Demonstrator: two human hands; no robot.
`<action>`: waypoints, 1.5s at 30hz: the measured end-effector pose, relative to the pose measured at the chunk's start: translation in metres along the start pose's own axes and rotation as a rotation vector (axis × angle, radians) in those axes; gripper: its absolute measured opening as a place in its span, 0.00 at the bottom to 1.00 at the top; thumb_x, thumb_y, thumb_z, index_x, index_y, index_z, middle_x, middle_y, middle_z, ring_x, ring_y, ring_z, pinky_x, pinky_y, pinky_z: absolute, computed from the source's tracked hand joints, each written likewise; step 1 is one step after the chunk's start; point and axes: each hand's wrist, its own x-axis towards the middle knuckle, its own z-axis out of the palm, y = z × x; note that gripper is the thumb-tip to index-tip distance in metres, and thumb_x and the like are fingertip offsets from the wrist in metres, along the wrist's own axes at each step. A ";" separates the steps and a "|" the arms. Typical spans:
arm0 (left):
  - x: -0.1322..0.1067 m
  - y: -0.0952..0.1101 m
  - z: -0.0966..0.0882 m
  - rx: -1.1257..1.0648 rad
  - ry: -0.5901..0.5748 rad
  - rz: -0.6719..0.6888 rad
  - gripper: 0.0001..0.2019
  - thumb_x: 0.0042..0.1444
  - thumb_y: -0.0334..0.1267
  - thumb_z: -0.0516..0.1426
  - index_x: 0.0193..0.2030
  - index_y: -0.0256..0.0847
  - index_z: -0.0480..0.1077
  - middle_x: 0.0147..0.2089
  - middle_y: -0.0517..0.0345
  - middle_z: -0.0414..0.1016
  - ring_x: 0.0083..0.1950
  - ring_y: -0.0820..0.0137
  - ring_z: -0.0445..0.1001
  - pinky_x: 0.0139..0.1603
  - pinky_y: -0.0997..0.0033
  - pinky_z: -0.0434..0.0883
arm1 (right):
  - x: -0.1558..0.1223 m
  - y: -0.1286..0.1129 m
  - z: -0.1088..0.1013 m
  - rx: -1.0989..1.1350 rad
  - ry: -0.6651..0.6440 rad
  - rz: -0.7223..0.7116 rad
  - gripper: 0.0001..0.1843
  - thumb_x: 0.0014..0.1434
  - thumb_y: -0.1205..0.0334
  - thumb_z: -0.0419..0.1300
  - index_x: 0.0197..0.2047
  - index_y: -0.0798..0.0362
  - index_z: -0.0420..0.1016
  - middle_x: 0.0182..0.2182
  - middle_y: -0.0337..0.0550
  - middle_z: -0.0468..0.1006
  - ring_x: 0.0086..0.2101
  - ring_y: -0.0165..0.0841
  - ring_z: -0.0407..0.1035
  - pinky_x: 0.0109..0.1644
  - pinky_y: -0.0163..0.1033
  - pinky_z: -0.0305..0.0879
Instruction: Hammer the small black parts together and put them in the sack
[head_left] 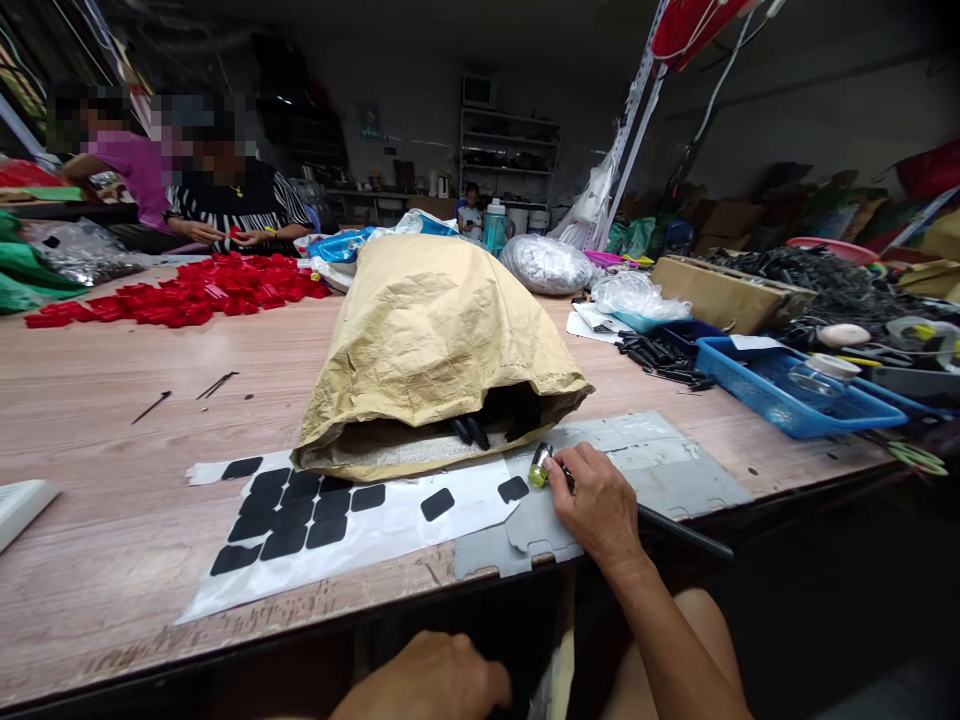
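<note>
My right hand [596, 505] rests on a grey board [660, 465] at the table's near edge, fingers closed round a black rod with a silver and green tip [539, 465]. The rod's far end [686, 535] sticks out past the table edge. My left hand [431, 685] is below the table edge with its fingers curled; what it holds, if anything, is hidden. A white sheet [375, 530] with several black rounded pads [296, 510] lies left of the right hand. Behind it lies a tan paper sack [431, 340] with black parts showing in its mouth.
Two people sit at the far left by a spread of red plastic parts [187, 295]. A blue tray [795, 390], loose black parts [664, 355], a cardboard box [724, 290] and plastic bags crowd the right. Thin black rods [217, 383] lie on the wooden table [112, 430].
</note>
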 end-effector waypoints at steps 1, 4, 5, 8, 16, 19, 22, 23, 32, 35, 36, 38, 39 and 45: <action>0.008 0.009 -0.021 -0.001 0.011 0.070 0.06 0.60 0.43 0.59 0.40 0.52 0.78 0.35 0.60 0.80 0.34 0.67 0.76 0.34 0.72 0.71 | 0.000 0.000 0.000 -0.004 -0.002 -0.001 0.14 0.69 0.55 0.52 0.34 0.50 0.72 0.32 0.42 0.72 0.36 0.34 0.65 0.41 0.39 0.55; 0.038 0.026 -0.083 0.179 0.352 0.045 0.08 0.62 0.40 0.56 0.40 0.51 0.78 0.34 0.60 0.78 0.33 0.68 0.74 0.34 0.73 0.69 | 0.000 0.001 0.001 -0.005 -0.004 0.009 0.14 0.69 0.54 0.52 0.34 0.50 0.72 0.33 0.41 0.72 0.37 0.34 0.65 0.42 0.39 0.55; 0.050 0.026 -0.101 0.218 0.432 0.006 0.11 0.62 0.35 0.54 0.44 0.49 0.77 0.38 0.56 0.78 0.38 0.66 0.75 0.38 0.71 0.69 | 0.000 0.001 0.002 0.000 -0.002 0.013 0.14 0.69 0.54 0.52 0.34 0.50 0.72 0.33 0.41 0.72 0.37 0.34 0.65 0.42 0.39 0.55; 0.088 0.011 -0.139 0.430 0.582 -0.078 0.20 0.58 0.24 0.50 0.50 0.44 0.76 0.47 0.49 0.74 0.48 0.61 0.72 0.43 0.67 0.68 | 0.000 0.002 0.002 0.021 0.005 0.023 0.14 0.68 0.53 0.53 0.34 0.50 0.72 0.33 0.40 0.73 0.37 0.33 0.66 0.42 0.38 0.55; 0.097 -0.006 -0.145 0.656 0.704 -0.009 0.12 0.59 0.27 0.55 0.46 0.42 0.76 0.47 0.50 0.72 0.49 0.59 0.70 0.46 0.62 0.67 | 0.001 0.001 0.001 0.033 -0.017 0.050 0.14 0.68 0.53 0.53 0.34 0.49 0.73 0.33 0.40 0.74 0.38 0.34 0.66 0.41 0.38 0.54; 0.073 0.004 -0.133 0.457 0.725 0.033 0.08 0.61 0.35 0.59 0.47 0.43 0.75 0.45 0.53 0.75 0.49 0.60 0.70 0.49 0.63 0.66 | 0.001 0.001 0.001 0.031 -0.010 0.039 0.14 0.68 0.53 0.53 0.34 0.50 0.72 0.32 0.40 0.73 0.37 0.33 0.66 0.41 0.38 0.54; 0.054 0.003 -0.118 0.228 0.652 -0.018 0.09 0.59 0.40 0.62 0.46 0.44 0.75 0.43 0.55 0.76 0.47 0.61 0.71 0.48 0.64 0.66 | 0.000 0.003 0.003 0.029 0.008 0.024 0.14 0.68 0.54 0.54 0.33 0.50 0.73 0.32 0.40 0.73 0.36 0.33 0.66 0.40 0.38 0.54; 0.050 0.000 -0.114 0.156 0.630 -0.055 0.11 0.58 0.43 0.63 0.47 0.45 0.75 0.43 0.56 0.76 0.46 0.62 0.72 0.46 0.65 0.66 | 0.000 0.003 0.003 0.030 0.013 0.021 0.14 0.68 0.54 0.54 0.34 0.50 0.73 0.32 0.40 0.73 0.36 0.33 0.66 0.40 0.38 0.54; 0.044 -0.023 -0.095 -0.161 0.653 -0.071 0.11 0.57 0.45 0.62 0.44 0.43 0.77 0.39 0.59 0.77 0.37 0.67 0.72 0.38 0.69 0.65 | 0.000 0.003 0.003 0.028 -0.006 0.029 0.14 0.68 0.53 0.53 0.34 0.49 0.73 0.32 0.40 0.74 0.37 0.34 0.66 0.41 0.38 0.54; 0.044 -0.026 -0.092 -0.169 0.676 -0.025 0.11 0.57 0.44 0.62 0.44 0.44 0.77 0.40 0.58 0.75 0.41 0.67 0.72 0.41 0.69 0.66 | 0.000 0.004 0.003 0.025 0.001 0.027 0.14 0.68 0.52 0.53 0.34 0.49 0.73 0.33 0.40 0.74 0.36 0.34 0.66 0.41 0.38 0.54; 0.044 -0.026 -0.090 -0.158 0.679 -0.017 0.10 0.57 0.44 0.62 0.44 0.44 0.78 0.40 0.58 0.74 0.41 0.66 0.72 0.42 0.69 0.66 | 0.000 0.004 0.003 0.025 0.005 0.026 0.14 0.68 0.52 0.53 0.34 0.49 0.73 0.33 0.40 0.74 0.36 0.34 0.66 0.41 0.38 0.54; 0.044 -0.026 -0.089 -0.131 0.684 -0.013 0.09 0.57 0.43 0.62 0.43 0.44 0.78 0.40 0.57 0.73 0.42 0.66 0.72 0.42 0.68 0.66 | -0.001 0.004 0.003 0.026 0.012 0.025 0.14 0.68 0.52 0.53 0.34 0.49 0.74 0.32 0.40 0.74 0.36 0.33 0.66 0.41 0.38 0.54; 0.044 -0.026 -0.088 -0.119 0.685 -0.013 0.09 0.57 0.42 0.62 0.43 0.44 0.78 0.40 0.57 0.73 0.42 0.66 0.71 0.43 0.68 0.66 | -0.001 0.004 0.004 0.028 0.014 0.026 0.14 0.68 0.53 0.53 0.34 0.49 0.74 0.32 0.40 0.74 0.36 0.33 0.66 0.41 0.38 0.54; 0.043 -0.025 -0.087 -0.108 0.674 -0.014 0.11 0.56 0.39 0.62 0.46 0.44 0.76 0.40 0.58 0.71 0.41 0.66 0.70 0.42 0.67 0.66 | 0.001 0.002 0.002 0.024 -0.009 0.027 0.15 0.68 0.53 0.53 0.34 0.50 0.74 0.33 0.41 0.75 0.37 0.34 0.66 0.41 0.38 0.55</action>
